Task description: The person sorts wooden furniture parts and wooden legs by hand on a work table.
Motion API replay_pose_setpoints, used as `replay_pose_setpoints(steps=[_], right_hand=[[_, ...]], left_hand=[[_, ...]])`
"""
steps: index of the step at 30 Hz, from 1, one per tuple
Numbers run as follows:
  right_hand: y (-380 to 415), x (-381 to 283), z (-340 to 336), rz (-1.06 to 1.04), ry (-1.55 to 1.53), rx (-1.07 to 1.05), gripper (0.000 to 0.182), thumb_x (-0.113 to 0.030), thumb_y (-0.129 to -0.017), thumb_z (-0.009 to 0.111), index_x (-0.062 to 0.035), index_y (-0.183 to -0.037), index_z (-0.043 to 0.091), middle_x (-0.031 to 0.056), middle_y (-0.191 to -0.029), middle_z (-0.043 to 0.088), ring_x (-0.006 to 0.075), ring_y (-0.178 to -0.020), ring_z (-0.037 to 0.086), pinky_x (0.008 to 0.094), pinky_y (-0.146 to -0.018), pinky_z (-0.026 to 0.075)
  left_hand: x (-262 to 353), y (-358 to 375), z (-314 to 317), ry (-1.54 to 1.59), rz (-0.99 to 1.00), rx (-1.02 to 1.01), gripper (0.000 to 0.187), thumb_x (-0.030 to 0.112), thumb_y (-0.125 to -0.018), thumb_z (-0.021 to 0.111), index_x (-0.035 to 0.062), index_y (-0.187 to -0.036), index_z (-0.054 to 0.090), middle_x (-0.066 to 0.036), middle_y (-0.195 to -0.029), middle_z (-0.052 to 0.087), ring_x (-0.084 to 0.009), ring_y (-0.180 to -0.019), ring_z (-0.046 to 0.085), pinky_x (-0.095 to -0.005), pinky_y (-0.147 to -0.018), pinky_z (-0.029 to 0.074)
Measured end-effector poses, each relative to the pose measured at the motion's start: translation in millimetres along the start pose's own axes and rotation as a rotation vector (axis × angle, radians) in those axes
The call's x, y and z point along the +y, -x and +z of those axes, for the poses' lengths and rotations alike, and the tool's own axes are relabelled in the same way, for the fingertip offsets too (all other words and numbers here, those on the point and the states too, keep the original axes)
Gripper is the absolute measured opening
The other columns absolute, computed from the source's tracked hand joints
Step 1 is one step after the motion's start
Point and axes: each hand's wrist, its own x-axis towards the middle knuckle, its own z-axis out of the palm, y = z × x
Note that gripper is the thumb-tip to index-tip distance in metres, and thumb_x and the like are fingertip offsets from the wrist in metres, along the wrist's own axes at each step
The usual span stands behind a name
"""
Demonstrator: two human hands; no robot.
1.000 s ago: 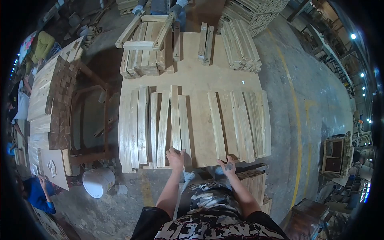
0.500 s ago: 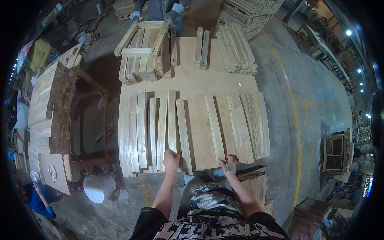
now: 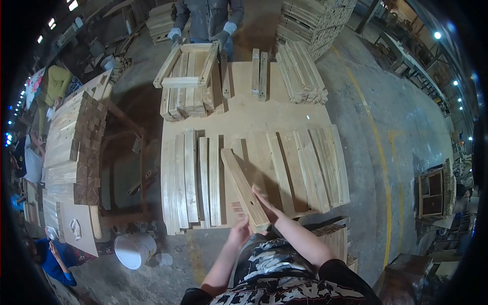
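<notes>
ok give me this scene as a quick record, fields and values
left hand: on the left side of a wooden board, towards its near end
right hand: on that board's right side
board position: slanting, between the two hands
table: loose boards side by side, gaps between some
far end: co-worker, gloved hands at a wooden frame
floor: white bucket left of the table

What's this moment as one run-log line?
left hand: at near end of wooden bar; right hand: along its right side; table: more bars; co-worker: gloved hands at wooden frame
</notes>
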Motion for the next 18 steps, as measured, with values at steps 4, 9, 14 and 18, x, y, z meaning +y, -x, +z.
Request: replay_pose_setpoints(steps=[4,9,14,18], right_hand=[[4,-14,16,0.035,0.052,0.003,0.085,-0.072,-0.096,0.048,-0.0037,-0.146,0.048,0.0125,-0.125,0.066,0.0185,-0.106,0.066,0.0351,-0.094,0.054],[18,-22,-8,-0.089,0.881,0.221,0.074,-0.06,-0.095,0.062,-0.0074,-0.145,0.049,0.0143,-0.117,0.07,0.0226,-0.103,0.069,0.0356,-0.091,0.054],[75,-49,5,-0.503,1.619,0.454,0.073,-0.052,-0.09,0.07,-0.0155,-0.148,0.047,0.0151,-0.128,0.065,0.0333,-0.11,0.067,0.0432,-0.09,0.054],[93,-78,-3,-0.529,1.852,0.295,0.076,-0.05,-0.087,0.071,-0.0162,-0.15,0.045,0.0146,-0.126,0.062,0.0361,-0.11,0.065,0.0464,-0.09,0.054]], left_hand=[[9,9,-1,-0.363,0.003,-0.042,0.047,0.037,-0.103,0.055,-0.0057,-0.123,0.063,-0.018,-0.106,0.073,-0.0322,-0.096,0.071,-0.0426,-0.085,0.056],[63,25,13,-1.451,0.498,0.396,0.033,0.032,-0.096,0.069,0.0012,-0.093,0.077,-0.012,-0.078,0.073,-0.0274,-0.07,0.07,-0.0372,-0.07,0.056],[137,21,43,-1.966,1.032,0.406,0.051,0.026,-0.082,0.079,0.0075,-0.128,0.066,-0.014,-0.116,0.067,-0.0326,-0.109,0.063,-0.0481,-0.096,0.049],[154,19,43,-2.364,0.772,0.39,0.084,0.029,-0.074,0.082,0.0149,-0.148,0.044,-0.016,-0.141,0.048,-0.0371,-0.137,0.04,-0.0676,-0.118,0.018]])
